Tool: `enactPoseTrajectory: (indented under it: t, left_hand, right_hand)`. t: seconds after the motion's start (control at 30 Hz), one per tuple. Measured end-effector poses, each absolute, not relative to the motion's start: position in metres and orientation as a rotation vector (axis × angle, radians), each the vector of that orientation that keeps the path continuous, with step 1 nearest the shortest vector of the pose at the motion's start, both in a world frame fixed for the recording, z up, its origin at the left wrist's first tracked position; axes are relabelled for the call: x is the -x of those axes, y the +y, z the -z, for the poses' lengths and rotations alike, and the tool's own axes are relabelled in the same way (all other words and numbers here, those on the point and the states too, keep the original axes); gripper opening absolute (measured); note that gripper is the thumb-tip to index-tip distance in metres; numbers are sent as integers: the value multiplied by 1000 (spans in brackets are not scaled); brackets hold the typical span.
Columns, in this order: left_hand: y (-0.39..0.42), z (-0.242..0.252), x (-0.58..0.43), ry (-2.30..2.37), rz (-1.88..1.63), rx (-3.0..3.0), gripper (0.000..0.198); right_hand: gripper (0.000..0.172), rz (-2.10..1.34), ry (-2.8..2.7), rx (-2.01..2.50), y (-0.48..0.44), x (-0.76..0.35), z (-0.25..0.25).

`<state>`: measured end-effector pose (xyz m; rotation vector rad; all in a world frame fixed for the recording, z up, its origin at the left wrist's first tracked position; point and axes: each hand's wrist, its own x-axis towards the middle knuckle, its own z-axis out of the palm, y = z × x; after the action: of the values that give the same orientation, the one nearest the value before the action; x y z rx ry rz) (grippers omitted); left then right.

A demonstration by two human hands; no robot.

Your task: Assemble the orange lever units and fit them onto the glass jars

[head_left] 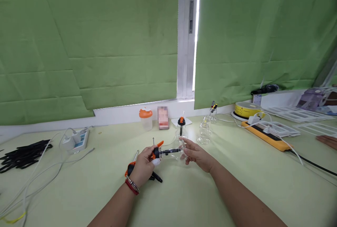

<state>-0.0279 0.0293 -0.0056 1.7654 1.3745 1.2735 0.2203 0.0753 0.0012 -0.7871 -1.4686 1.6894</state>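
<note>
A clear glass bottle (171,147) lies sideways between my hands. My left hand (142,168) pinches the black and orange stopper (156,152) at its neck, and a black tube runs from the stopper inside the bottle. My right hand (198,155) grips the bottle's wide base, thumb in front; some of its fingers are hidden behind the glass. Under and beside my left hand, another black and orange stopper (157,177) with a black tube lies on the table, partly covered. Just beyond stands a glass bottle (181,128) fitted with a similar stopper.
Behind on the right stand clear glass pieces (204,134) and a jar holding tools (213,109). An orange-lidded cup (146,118) and a pink box (163,118) are at the back. Power strips (267,136) (80,141), cables and black straps (25,153) flank the table. Another person's hand (328,142) rests far right.
</note>
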Motion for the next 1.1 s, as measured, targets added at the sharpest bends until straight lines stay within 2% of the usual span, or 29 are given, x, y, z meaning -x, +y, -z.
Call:
enactPoseTrajectory:
  t: [0.2,0.47,0.6,0.73,1.1]
  left_hand:
    - [29,4,26,1382,-1264,-1781,45]
    - [24,-1,23,1395,-1234,-1758,45]
    - [28,3,27,1365,-1258,-1766,44]
    - [31,7,30,1366,-1267,-1742,44]
    - [25,1,25,1377,-1258,-1729,44]
  right_hand:
    - [50,-1708,-1484,861,78,-217,3]
    - [58,-1680,-1529,987,83,-219,9]
    - [57,-1707,-1444,869,79,-222,3]
    - [67,-1685,-1472,710,75,-226,-3]
    - [52,-1766,-1419,845,79,-216,5]
